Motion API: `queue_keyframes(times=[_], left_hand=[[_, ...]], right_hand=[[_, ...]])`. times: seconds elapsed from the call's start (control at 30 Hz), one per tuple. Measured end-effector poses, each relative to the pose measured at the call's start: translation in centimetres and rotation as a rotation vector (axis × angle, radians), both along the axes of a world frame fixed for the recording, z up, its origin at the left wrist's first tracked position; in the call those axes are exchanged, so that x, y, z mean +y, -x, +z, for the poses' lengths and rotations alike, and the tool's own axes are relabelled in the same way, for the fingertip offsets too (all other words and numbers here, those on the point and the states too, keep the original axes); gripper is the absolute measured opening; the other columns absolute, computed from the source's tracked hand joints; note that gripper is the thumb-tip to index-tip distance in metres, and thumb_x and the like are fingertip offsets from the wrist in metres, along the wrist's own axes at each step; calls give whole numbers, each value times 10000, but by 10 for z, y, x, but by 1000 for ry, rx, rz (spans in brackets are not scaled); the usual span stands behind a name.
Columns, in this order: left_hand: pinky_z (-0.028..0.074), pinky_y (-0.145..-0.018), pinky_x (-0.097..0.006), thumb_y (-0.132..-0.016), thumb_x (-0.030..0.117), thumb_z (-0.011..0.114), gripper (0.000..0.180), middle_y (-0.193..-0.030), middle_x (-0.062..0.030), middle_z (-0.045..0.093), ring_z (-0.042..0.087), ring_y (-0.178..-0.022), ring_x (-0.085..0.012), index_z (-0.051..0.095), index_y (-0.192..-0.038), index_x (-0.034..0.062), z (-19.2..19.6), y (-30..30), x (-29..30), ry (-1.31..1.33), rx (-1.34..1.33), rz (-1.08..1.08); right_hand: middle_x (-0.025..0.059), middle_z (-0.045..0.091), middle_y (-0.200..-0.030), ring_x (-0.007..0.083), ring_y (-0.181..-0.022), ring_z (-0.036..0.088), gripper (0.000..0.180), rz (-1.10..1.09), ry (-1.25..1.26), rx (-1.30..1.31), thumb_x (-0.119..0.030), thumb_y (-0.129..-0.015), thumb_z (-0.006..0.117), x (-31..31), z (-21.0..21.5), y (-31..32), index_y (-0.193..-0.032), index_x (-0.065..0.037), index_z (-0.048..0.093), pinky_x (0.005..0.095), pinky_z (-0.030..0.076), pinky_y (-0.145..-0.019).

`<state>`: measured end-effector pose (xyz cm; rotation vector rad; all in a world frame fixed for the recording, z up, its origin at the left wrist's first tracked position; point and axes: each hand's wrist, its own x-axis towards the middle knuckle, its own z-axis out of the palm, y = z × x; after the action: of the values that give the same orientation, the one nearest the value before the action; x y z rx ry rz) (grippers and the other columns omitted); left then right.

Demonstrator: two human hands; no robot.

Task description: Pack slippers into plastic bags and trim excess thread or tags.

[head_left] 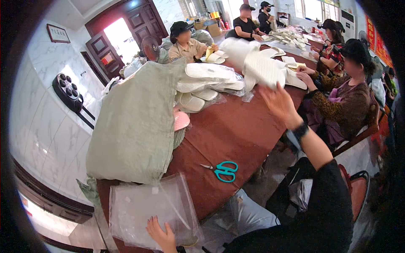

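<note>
My left hand (161, 234) lies low over a stack of clear plastic bags (147, 202) at the near end of the table, its fingers spread. My right arm reaches far forward to the right, and my right hand (279, 105) is stretched out and open. Its fingertips are at the near end of a white textured slipper (265, 69), which is smeared by motion; I cannot tell whether they touch. More white slippers lie behind and beside it. Between my hands, scissors (225, 171) with teal handles rest on the brown table (219, 130).
A large grey-green sack (135, 122) stands at the left, with bagged white slippers (209, 74) and a pink slipper (181, 121) beside it. A co-worker (348, 92) sits at the right edge; other people work farther along the table around piled slippers (291, 38).
</note>
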<state>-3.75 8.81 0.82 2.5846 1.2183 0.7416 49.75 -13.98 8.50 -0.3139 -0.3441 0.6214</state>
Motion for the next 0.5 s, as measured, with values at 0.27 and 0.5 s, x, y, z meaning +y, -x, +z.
queue_keyframes(times=[0.27, 0.5], left_hand=[[230, -1002, -617, -894, 378, 444, 508, -1371, -165, 411, 355, -1263, -381, 418, -1351, 156, -49, -10, 22, -199, 431, 106], [211, -1018, -609, -886, 359, 439, 496, -1374, -172, 406, 347, -1268, -389, 447, -1332, 142, -29, -8, 9, -105, 370, 145]], right_hand=[[205, 557, -1125, 320, -1002, 563, 500, -668, 1241, -1118, -182, -764, 626, 167, -42, -138, -1231, -72, 486, 401, 458, -848], [120, 510, -1205, 250, -1175, 463, 479, -1344, 1800, -1682, -123, -768, 587, 286, -43, -165, -1233, -89, 480, 435, 375, -970]])
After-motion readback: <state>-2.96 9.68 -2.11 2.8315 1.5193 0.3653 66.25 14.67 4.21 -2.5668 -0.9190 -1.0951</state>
